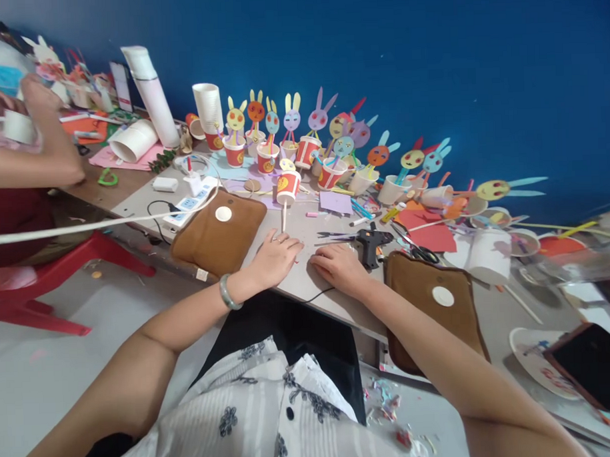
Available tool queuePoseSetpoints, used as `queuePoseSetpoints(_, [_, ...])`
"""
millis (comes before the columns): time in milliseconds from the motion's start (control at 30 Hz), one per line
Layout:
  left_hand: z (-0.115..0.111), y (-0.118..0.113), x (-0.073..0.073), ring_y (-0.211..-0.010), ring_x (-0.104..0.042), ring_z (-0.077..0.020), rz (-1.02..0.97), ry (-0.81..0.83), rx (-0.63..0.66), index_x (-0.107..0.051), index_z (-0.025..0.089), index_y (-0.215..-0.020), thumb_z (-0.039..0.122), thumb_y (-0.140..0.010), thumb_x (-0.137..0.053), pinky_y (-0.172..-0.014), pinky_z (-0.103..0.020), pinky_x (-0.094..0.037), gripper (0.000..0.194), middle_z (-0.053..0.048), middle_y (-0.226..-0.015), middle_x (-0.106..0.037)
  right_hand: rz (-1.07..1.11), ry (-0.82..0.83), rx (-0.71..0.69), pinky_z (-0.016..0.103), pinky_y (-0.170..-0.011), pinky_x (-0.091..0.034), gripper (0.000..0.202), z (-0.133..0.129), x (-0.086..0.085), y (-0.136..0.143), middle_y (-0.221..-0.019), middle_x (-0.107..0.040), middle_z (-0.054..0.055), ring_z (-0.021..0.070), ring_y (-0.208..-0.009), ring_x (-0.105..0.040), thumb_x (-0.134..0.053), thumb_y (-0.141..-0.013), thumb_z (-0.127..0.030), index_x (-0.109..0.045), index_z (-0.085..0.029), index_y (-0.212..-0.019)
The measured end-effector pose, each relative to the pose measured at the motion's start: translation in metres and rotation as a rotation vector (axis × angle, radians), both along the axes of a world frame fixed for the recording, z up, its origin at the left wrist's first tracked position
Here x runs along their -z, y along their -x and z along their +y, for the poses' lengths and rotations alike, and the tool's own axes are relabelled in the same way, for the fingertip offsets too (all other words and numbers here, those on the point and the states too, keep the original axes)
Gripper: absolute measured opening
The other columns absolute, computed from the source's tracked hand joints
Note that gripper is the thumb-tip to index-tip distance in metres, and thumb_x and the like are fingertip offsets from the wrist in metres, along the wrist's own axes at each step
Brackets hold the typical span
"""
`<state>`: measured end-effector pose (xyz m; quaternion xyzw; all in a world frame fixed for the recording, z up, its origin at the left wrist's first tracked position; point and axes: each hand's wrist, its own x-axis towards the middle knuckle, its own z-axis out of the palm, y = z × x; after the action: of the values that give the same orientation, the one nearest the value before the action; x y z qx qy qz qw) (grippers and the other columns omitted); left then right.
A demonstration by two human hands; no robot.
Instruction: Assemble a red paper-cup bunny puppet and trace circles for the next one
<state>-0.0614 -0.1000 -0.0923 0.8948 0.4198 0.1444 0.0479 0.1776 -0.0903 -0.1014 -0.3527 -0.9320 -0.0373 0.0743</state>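
Observation:
My left hand [277, 259] lies on the table's front part, its fingers loosely spread and holding nothing. Just beyond its fingertips is a red-and-white paper cup [287, 184] with a white stick [284, 217] pointing toward me and a yellow paper rabbit face [287, 165] behind. My right hand [339, 266] rests on the tabletop with fingers extended and nothing in them. Beside it lies a black glue gun [370, 245], next to a dark pointed tool [335, 236] that looks like scissors. A small pink piece [312, 214] lies farther back.
Several paper cups with rabbit heads [317, 118] line the blue wall. Brown pouches [225, 231] lie on both sides. A power strip [191, 204] with a white cable, stacked white cups [208, 106] and a phone [592, 365] are around. A co-worker's hands [40, 98] hold a white cup at left.

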Motion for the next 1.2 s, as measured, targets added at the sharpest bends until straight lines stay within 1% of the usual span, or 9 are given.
queuePoseSetpoints(100, [0.017, -0.007, -0.005, -0.102, -0.068, -0.0245, 0.042, 0.091, 0.053, -0.073, 0.017, -0.106, 0.013, -0.098, -0.045, -0.108, -0.045, -0.039, 0.030, -0.011, -0.105, -0.077, 0.027, 0.049, 0.023, 0.037, -0.085, -0.042, 0.022, -0.002, -0.001, 0.000, -0.104, -0.076, 0.012, 0.0270, -0.100, -0.066, -0.056, -0.098, -0.019, -0.074, -0.020, -0.111])
queuePoseSetpoints(200, [0.027, -0.011, -0.011, -0.104, -0.069, -0.0259, 0.061, 0.154, 0.070, -0.074, 0.014, -0.107, 0.012, -0.095, -0.050, -0.106, -0.045, -0.040, 0.027, -0.012, -0.108, -0.077, 0.061, 0.103, 0.082, 0.037, -0.086, -0.045, 0.026, -0.005, -0.004, 0.001, -0.108, -0.076, 0.014, 0.0275, -0.102, -0.067, -0.060, -0.096, -0.021, -0.072, -0.018, -0.118])
queuePoseSetpoints(433, [0.023, -0.016, -0.028, -0.093, -0.071, -0.0280, 0.059, 0.259, -0.107, -0.075, 0.012, -0.097, 0.019, -0.096, -0.052, -0.089, -0.041, -0.047, 0.024, -0.015, -0.095, -0.077, 0.076, 0.086, 0.187, 0.035, -0.084, -0.046, 0.017, -0.006, -0.003, 0.012, -0.101, -0.076, 0.013, 0.0261, -0.094, -0.068, -0.066, -0.096, -0.033, -0.073, -0.018, -0.102])
queuePoseSetpoints(600, [0.015, -0.023, -0.031, -0.088, -0.072, -0.0294, 0.034, 0.270, -0.202, -0.075, 0.011, -0.096, 0.027, -0.096, -0.057, -0.078, -0.037, -0.047, 0.024, -0.017, -0.091, -0.077, 0.028, 0.054, 0.288, 0.034, -0.075, -0.040, 0.018, -0.003, -0.001, 0.020, -0.091, -0.073, 0.013, 0.0248, -0.085, -0.065, -0.065, -0.095, -0.029, -0.074, -0.014, -0.091])
queuePoseSetpoints(800, [0.011, -0.016, -0.024, -0.094, -0.072, -0.0280, -0.019, 0.219, -0.223, -0.074, 0.012, -0.108, 0.027, -0.104, -0.044, -0.082, -0.037, -0.047, 0.034, -0.016, -0.101, -0.078, -0.076, 0.058, 0.267, 0.035, -0.076, -0.034, 0.026, -0.005, -0.006, 0.018, -0.090, -0.074, 0.014, 0.0237, -0.085, -0.063, -0.055, -0.098, -0.018, -0.077, -0.012, -0.088])
queuePoseSetpoints(967, [-0.009, -0.002, -0.008, -0.106, -0.068, -0.0269, 0.022, 0.064, -0.042, -0.075, 0.012, -0.100, 0.025, -0.106, -0.043, -0.101, -0.041, -0.041, 0.035, -0.014, -0.107, -0.076, -0.111, 0.047, 0.260, 0.036, -0.080, -0.033, 0.026, -0.013, -0.005, 0.014, -0.095, -0.075, 0.016, 0.0254, -0.091, -0.063, -0.054, -0.097, -0.013, -0.079, -0.010, -0.092])
queuePoseSetpoints(1033, [-0.019, 0.002, 0.000, -0.112, -0.065, -0.0287, 0.072, 0.005, 0.007, -0.073, 0.010, -0.111, 0.027, -0.105, -0.047, -0.103, -0.044, -0.039, 0.032, -0.015, -0.116, -0.074, -0.113, 0.040, 0.268, 0.037, -0.081, -0.033, 0.024, -0.017, -0.003, 0.013, -0.096, -0.076, 0.016, 0.0256, -0.092, -0.063, -0.055, -0.097, -0.013, -0.079, -0.010, -0.094])
queuePoseSetpoints(1100, [-0.025, 0.006, 0.005, -0.115, -0.063, -0.0306, 0.119, -0.041, 0.006, -0.071, 0.008, -0.121, 0.031, -0.104, -0.051, -0.104, -0.046, -0.038, 0.035, -0.017, -0.121, -0.073, -0.108, 0.031, 0.283, 0.037, -0.082, -0.033, 0.024, -0.019, 0.000, 0.012, -0.096, -0.077, 0.015, 0.0255, -0.092, -0.064, -0.055, -0.098, -0.013, -0.079, -0.011, -0.094])
queuePoseSetpoints(1200, [-0.027, 0.013, 0.005, -0.113, -0.061, -0.0341, 0.174, -0.098, -0.079, -0.073, 0.005, -0.114, 0.036, -0.104, -0.051, -0.108, -0.050, -0.034, 0.040, -0.019, -0.113, -0.073, -0.091, 0.012, 0.314, 0.037, -0.082, -0.033, 0.025, -0.021, 0.003, 0.012, -0.095, -0.077, 0.015, 0.0252, -0.089, -0.064, -0.054, -0.100, -0.015, -0.077, -0.011, -0.093])
